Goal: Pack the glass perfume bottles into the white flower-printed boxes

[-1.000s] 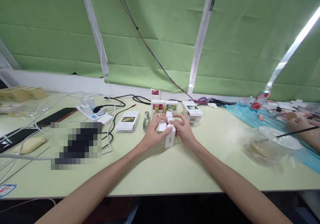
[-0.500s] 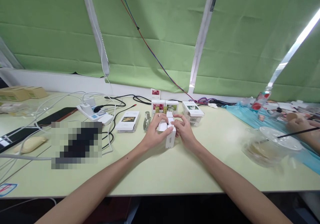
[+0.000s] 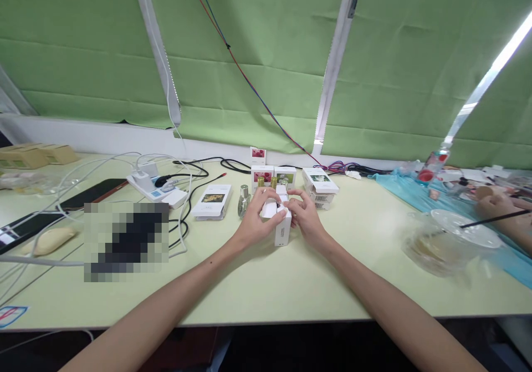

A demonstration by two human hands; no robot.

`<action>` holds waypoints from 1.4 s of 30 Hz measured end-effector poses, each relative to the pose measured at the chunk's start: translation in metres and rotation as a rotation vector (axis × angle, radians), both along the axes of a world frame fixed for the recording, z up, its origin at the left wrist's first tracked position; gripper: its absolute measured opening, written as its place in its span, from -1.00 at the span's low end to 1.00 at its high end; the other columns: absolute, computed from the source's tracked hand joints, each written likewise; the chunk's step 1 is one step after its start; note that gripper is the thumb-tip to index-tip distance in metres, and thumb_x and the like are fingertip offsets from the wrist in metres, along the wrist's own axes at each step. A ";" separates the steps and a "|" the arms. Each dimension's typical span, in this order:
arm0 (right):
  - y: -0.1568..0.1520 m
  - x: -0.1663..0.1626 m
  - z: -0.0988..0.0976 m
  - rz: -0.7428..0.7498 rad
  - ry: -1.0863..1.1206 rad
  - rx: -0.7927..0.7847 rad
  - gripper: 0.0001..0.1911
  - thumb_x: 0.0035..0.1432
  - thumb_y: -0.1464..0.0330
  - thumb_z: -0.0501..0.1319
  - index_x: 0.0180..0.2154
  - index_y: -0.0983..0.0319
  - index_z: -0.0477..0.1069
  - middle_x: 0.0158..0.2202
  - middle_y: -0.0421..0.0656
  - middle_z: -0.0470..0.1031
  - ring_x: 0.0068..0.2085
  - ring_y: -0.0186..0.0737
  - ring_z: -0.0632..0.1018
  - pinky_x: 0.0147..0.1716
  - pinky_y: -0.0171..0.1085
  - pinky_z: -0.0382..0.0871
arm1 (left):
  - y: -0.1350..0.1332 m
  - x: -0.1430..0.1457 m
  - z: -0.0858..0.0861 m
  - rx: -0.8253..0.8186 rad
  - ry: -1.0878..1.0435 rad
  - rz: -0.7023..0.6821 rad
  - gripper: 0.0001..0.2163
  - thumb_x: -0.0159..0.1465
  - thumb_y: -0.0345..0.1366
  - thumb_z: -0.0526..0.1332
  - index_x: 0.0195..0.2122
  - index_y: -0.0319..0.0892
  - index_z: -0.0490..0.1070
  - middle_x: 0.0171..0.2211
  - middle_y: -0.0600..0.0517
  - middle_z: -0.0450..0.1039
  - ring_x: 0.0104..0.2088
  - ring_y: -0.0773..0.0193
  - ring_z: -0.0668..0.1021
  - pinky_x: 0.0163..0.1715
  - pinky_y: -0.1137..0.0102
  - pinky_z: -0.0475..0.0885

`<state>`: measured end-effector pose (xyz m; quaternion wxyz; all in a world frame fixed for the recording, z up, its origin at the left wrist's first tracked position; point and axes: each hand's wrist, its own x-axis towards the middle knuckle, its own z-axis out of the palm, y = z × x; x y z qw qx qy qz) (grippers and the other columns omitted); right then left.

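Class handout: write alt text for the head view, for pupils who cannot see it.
A person's left hand holds a small white box at a table; the right hand touches it. Nearby are two gold caps, a silver-capped bottle and picture-printed white boxes; cables lie left, another person's hand far right.

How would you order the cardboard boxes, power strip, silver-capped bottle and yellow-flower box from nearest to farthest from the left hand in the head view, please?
1. Silver-capped bottle: just left of the left hand.
2. Yellow-flower box: left of the bottle.
3. Power strip: farther left.
4. Cardboard boxes: far left, at the back.
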<state>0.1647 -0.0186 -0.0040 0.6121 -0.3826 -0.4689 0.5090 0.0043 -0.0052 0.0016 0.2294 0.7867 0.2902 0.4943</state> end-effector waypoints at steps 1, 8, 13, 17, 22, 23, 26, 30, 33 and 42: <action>0.000 0.000 0.000 0.003 0.001 0.002 -0.57 -0.07 0.21 0.40 -0.17 0.13 0.30 -0.64 -0.46 0.22 -0.66 -0.44 0.16 -0.71 -0.39 0.08 | 0.000 0.000 0.000 0.005 -0.005 -0.002 -0.83 0.29 -0.14 0.23 -0.19 -0.09 0.39 -0.06 -0.05 0.34 0.11 0.07 0.43 0.14 0.17 0.35; 0.000 0.001 -0.003 0.038 -0.005 0.036 -0.60 -0.01 0.21 0.38 -0.13 0.10 0.32 -0.61 -0.45 0.23 -0.65 -0.43 0.20 -0.69 -0.39 0.08 | 0.002 -0.002 -0.001 0.042 -0.011 0.003 -0.84 0.30 -0.14 0.20 -0.20 -0.09 0.37 -0.04 -0.07 0.34 0.10 0.05 0.44 0.15 0.13 0.35; -0.002 0.000 -0.001 0.035 -0.009 0.057 -0.61 -0.01 0.22 0.38 -0.13 0.10 0.34 -0.61 -0.45 0.21 -0.65 -0.43 0.19 -0.69 -0.39 0.08 | 0.003 -0.001 -0.003 0.055 -0.052 -0.003 -0.80 0.28 -0.12 0.22 -0.16 -0.07 0.34 -0.04 -0.07 0.36 0.12 0.02 0.43 0.14 0.11 0.36; -0.004 0.000 0.001 0.029 -0.026 0.074 -0.61 0.00 0.20 0.39 -0.13 0.10 0.38 -0.60 -0.44 0.20 -0.64 -0.44 0.19 -0.69 -0.39 0.09 | 0.001 0.000 -0.004 -0.024 -0.079 -0.027 -0.70 0.28 -0.08 0.23 -0.03 -0.05 0.27 -0.03 -0.05 0.38 -0.07 0.12 0.49 -0.06 0.22 0.44; -0.004 0.000 0.001 0.025 -0.045 0.093 -0.67 0.02 0.20 0.38 -0.15 0.10 0.44 -0.60 -0.41 0.19 -0.64 -0.43 0.19 -0.68 -0.38 0.09 | 0.001 -0.001 -0.003 -0.035 -0.042 -0.014 -0.66 0.30 -0.08 0.21 0.04 -0.05 0.28 0.00 -0.05 0.37 -0.05 0.12 0.49 -0.02 0.22 0.42; -0.004 0.000 0.001 0.024 -0.048 0.094 -0.68 0.02 0.21 0.38 -0.16 0.10 0.45 -0.60 -0.41 0.19 -0.64 -0.43 0.19 -0.68 -0.38 0.10 | 0.001 -0.001 -0.002 -0.013 -0.031 -0.010 -0.68 0.30 -0.08 0.21 0.03 -0.05 0.30 0.00 -0.06 0.37 -0.01 0.09 0.48 0.03 0.19 0.40; -0.003 0.000 0.001 0.016 -0.059 0.092 -0.73 0.02 0.21 0.35 -0.19 0.11 0.47 -0.60 -0.38 0.19 -0.65 -0.42 0.20 -0.69 -0.37 0.10 | 0.001 0.000 -0.001 0.023 -0.011 -0.004 -0.72 0.31 -0.08 0.20 -0.01 -0.06 0.36 -0.02 -0.08 0.37 0.05 0.05 0.46 0.10 0.14 0.37; -0.003 -0.001 0.001 0.006 -0.069 0.084 -0.73 0.00 0.19 0.35 -0.22 0.11 0.48 -0.61 -0.37 0.19 -0.64 -0.41 0.20 -0.69 -0.36 0.09 | 0.002 -0.001 -0.001 0.028 0.001 -0.001 -0.75 0.32 -0.08 0.19 -0.07 -0.06 0.39 -0.03 -0.07 0.37 0.06 0.05 0.45 0.11 0.12 0.37; -0.003 -0.001 0.001 0.000 -0.071 0.073 -0.72 -0.01 0.18 0.36 -0.23 0.11 0.48 -0.62 -0.37 0.17 -0.64 -0.40 0.20 -0.69 -0.36 0.08 | 0.002 0.000 -0.002 0.036 0.001 0.009 -0.77 0.33 -0.08 0.18 -0.08 -0.06 0.39 -0.04 -0.06 0.36 0.06 0.05 0.45 0.11 0.12 0.37; -0.003 -0.001 0.001 -0.003 -0.099 0.072 -0.73 0.01 0.16 0.36 -0.25 0.11 0.48 -0.61 -0.36 0.20 -0.65 -0.40 0.21 -0.69 -0.34 0.11 | 0.001 0.000 -0.004 0.005 -0.002 0.039 -0.70 0.32 -0.11 0.18 0.04 -0.03 0.30 0.04 -0.09 0.36 0.07 0.04 0.46 0.11 0.10 0.37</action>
